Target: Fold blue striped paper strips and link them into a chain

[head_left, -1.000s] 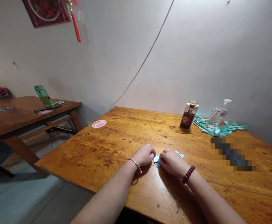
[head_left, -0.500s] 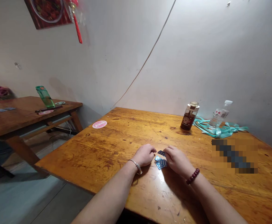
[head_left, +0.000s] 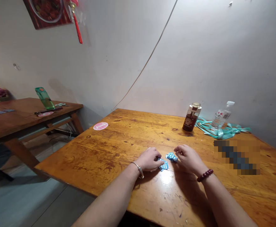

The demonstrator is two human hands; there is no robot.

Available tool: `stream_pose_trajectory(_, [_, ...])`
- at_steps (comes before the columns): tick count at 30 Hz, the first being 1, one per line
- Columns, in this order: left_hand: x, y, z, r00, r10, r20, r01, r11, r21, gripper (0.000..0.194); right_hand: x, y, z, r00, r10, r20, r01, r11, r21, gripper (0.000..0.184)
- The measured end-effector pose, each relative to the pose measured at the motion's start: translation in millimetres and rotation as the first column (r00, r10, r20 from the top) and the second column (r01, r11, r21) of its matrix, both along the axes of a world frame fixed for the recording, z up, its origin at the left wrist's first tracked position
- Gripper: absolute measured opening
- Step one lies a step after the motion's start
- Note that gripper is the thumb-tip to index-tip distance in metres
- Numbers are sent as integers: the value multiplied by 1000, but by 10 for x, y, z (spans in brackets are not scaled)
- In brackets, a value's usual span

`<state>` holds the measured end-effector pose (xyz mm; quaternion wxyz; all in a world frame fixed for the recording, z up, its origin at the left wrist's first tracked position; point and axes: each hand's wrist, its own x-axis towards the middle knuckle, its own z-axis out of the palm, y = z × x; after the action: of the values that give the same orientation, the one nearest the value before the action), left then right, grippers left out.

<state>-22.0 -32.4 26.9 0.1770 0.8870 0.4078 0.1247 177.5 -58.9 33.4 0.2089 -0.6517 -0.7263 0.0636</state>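
**Left hand** [head_left: 148, 159]: knuckles up, fingers curled down over a small folded blue-and-white strip [head_left: 163, 165]; from here I can't tell if it's pinching.

**Right hand** [head_left: 189, 159]: fingers curled, fingertips drawn together just beside a second blue-and-white strip [head_left: 171, 157]; nothing is clearly held.

**Strips:** near each other between the hands, toward the middle of the tabletop's near edge.

**Risk:** they look very light, so a stray fingertip could skid one across the slick finish.

**Surface:** a worn, varnished wooden tabletop [head_left: 85, 157]. A pink round sticker [head_left: 100, 126] sits near the far left corner. A brown tumbler [head_left: 191, 119], a water bottle [head_left: 220, 116] and teal ribbon [head_left: 219, 132] sit toward the far right corner. A pixelated patch [head_left: 236, 157] hides whatever lies nearer.

**Room:** a second wooden table [head_left: 21, 107] holds a green bottle [head_left: 45, 99]; a red tassel [head_left: 77, 33] hangs on the pale wall [head_left: 133, 63].
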Motion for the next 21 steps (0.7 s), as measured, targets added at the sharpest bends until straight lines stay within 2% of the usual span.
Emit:
stream_pose_trajectory(2, [11, -19, -10, 1000, -15, -1, 15, 1000, 20, 38, 156, 53, -25, 993, -111, 45, 114, 991, -74, 21])
stream_pose_trajectory(5, [27, -22, -40, 1000, -12, -4, 12, 1000, 6, 37, 268, 107, -96, 983, -142, 120, 157, 979, -133, 25])
stream_pose_trajectory(12, [63, -10, -64, 998, -65, 10, 65, 998, -19, 31, 46, 118, -180, 986, -66, 151, 83, 991, -109, 25])
stream_pose_trajectory(16, [72, -26, -63, 993, -115, 9, 115, 993, -9, 23, -46, 148, -199, 990, -25, 137, 42, 992, -122, 17])
stream_pose_trajectory(21, [79, -36, -93, 993, -118, -6, 117, 986, -119, 19, -79, 220, -223, 994, 18, 110, 2, 983, -185, 12])
